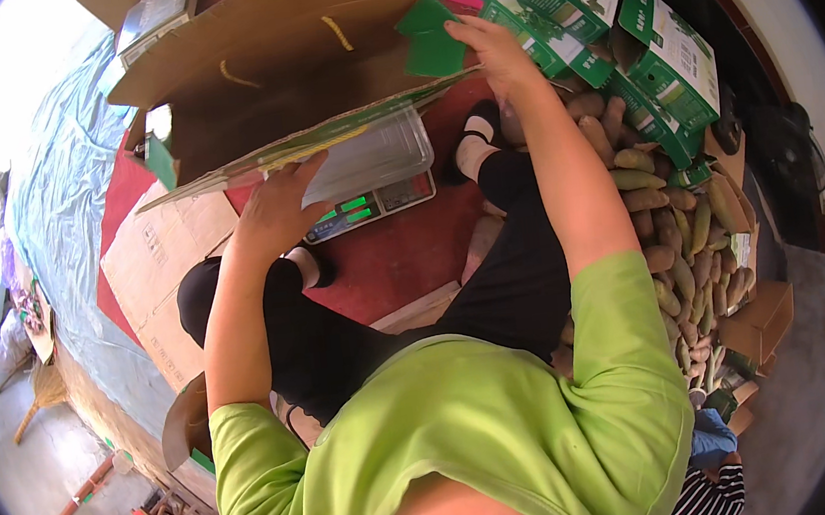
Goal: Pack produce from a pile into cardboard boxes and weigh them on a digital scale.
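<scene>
A large cardboard box (240, 49) with yellow rope handles stands tilted in front of me, its brown inside showing. My right hand (491, 43) is closed on the green end flap (433, 36) at its right end. Against the near wall of the box, by a rope handle, rests my left hand (279, 206), thumb apart and fingers stretched out; some fingertips are hard to see. Just below the box, a clear plastic tub (371, 151) sits on a digital scale (372, 208) with lit green displays, between my feet.
Long brownish tubers (677, 240) are heaped at my right, beside printed green-and-white cartons (668, 60). A flattened cardboard sheet (165, 248) lies at left near bluish plastic sheeting (64, 194). A broom (43, 395) is far left. Another person's striped clothing (704, 498) shows lower right.
</scene>
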`<action>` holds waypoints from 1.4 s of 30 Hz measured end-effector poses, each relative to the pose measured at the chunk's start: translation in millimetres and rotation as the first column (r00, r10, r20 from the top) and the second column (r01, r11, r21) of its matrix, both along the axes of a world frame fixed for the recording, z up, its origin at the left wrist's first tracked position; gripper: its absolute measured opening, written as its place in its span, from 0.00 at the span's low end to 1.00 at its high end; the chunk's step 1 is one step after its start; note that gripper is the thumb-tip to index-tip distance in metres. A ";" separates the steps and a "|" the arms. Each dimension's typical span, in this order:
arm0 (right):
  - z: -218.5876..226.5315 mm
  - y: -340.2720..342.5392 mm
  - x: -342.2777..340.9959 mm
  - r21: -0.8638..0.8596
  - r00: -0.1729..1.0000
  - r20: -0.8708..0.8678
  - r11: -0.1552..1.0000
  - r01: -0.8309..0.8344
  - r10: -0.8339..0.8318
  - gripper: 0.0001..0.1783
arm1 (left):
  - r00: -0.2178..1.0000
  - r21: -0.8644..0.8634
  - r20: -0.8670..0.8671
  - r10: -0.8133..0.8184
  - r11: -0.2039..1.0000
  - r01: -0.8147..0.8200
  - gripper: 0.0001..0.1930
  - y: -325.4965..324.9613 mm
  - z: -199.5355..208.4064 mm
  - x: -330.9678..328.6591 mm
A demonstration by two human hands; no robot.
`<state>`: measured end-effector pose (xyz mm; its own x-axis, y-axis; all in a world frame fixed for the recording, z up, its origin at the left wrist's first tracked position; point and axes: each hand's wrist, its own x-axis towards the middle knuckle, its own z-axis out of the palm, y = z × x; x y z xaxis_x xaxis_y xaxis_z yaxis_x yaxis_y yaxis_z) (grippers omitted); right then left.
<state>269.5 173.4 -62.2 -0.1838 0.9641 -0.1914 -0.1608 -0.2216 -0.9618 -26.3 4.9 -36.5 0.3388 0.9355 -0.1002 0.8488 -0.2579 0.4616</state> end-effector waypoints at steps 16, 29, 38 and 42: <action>-65.7 10.7 -12.2 -0.043 0.992 0.086 0.995 0.094 -0.090 0.20 | 0.991 -0.221 0.120 -0.062 0.971 0.088 0.26 1.2 17.3 19.5; -88.2 20.1 -17.1 0.149 0.923 0.354 0.983 0.106 -0.153 0.23 | 0.930 0.511 -0.237 0.281 0.850 -0.126 0.24 16.4 47.2 25.4; -28.3 6.9 -13.7 0.180 0.873 0.432 0.970 0.164 -0.228 0.25 | 0.951 0.524 -0.206 0.230 0.847 -0.091 0.10 10.0 45.1 38.7; 11.2 -8.0 -9.6 0.300 0.987 0.161 0.952 -0.060 0.011 0.22 | 0.927 0.486 -0.255 0.276 0.865 -0.124 0.13 8.1 48.5 35.4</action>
<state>259.8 165.4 -50.9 -0.2105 0.9743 0.0798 -0.0010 0.0814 -0.9967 9.1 13.0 12.0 0.1622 0.9450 0.2840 0.9823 -0.1820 0.0443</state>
